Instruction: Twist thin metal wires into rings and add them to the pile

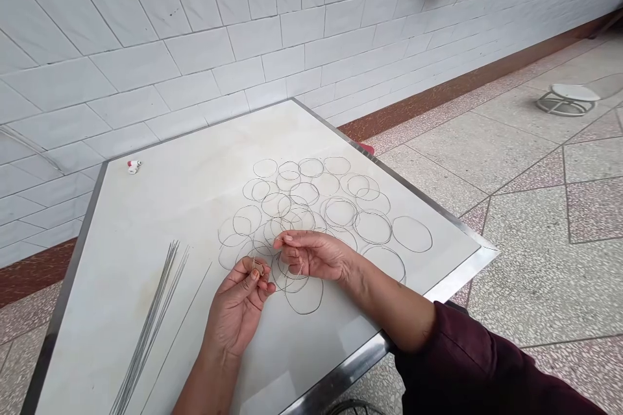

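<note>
Over the white bench (146, 220), your left hand (238, 314) pinched a small wire ring (254, 266), your right hand (314, 256) half-curled, its hold unclear; a slip could have scattered the loose rings (392, 233).

Left hand (237, 314): palm turned up, fingers curled inward, thumb bent over them. Left forearm (202, 382): bare, entering from the lower edge. Right hand (311, 256): palm down, fingers reaching leftward, loosely bunched, just apart from the left hand. Right forearm (389, 301): bare, ending in a maroon sleeve (452, 363).
</note>
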A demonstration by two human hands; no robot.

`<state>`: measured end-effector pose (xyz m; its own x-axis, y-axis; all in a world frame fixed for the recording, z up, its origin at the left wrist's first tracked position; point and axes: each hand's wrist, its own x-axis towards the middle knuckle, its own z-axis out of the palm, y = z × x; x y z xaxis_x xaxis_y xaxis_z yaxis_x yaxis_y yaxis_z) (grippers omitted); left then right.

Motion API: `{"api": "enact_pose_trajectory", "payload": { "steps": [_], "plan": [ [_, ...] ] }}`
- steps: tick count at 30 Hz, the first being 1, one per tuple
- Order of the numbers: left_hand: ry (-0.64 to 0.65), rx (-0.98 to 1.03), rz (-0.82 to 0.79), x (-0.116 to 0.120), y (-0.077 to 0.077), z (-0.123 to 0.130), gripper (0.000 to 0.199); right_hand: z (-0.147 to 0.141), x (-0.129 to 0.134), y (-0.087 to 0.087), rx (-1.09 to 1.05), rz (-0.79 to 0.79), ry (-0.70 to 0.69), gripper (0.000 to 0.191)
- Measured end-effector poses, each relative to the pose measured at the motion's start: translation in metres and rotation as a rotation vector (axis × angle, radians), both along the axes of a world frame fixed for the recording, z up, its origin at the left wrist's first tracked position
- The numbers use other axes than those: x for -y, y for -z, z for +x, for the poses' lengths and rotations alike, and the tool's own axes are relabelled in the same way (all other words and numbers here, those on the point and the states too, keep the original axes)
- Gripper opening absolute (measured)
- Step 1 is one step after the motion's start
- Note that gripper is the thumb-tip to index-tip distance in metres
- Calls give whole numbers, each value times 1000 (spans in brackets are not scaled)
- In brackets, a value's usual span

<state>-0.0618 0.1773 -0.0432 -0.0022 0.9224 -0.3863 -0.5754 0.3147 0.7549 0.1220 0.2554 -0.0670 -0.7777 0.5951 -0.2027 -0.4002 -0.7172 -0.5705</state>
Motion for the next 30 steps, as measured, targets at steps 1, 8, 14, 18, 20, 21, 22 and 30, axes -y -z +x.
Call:
{"api": "enact_pose_trajectory", "payload": {
  "steps": [1,8,14,18,20,21,22,30],
  "plan": [
    [-7,5,-7,0,0,0,26,0,0,0,-14,1,-10,23],
    [-23,38,-1,0,3,-2,25,1,0,2,-4,79,-1,24],
    [51,-28,19,1,1,-2,21,3,-2,0,153,272,44,28],
    [168,-93,17,2,1,-2,17,4,-3,-4,292,433,31,37],
    [200,-104,7,2,2,-2,17,4,-3,-6,329,507,3,37],
    [208,-105,0,2,3,-2,17,4,-3,-7,336,532,-11,36],
    [212,-106,-6,2,3,-2,17,4,-3,-7,336,549,-23,36],
    [213,-119,-22,3,2,-1,19,5,-3,-6,290,547,-67,38]
  ]
}}
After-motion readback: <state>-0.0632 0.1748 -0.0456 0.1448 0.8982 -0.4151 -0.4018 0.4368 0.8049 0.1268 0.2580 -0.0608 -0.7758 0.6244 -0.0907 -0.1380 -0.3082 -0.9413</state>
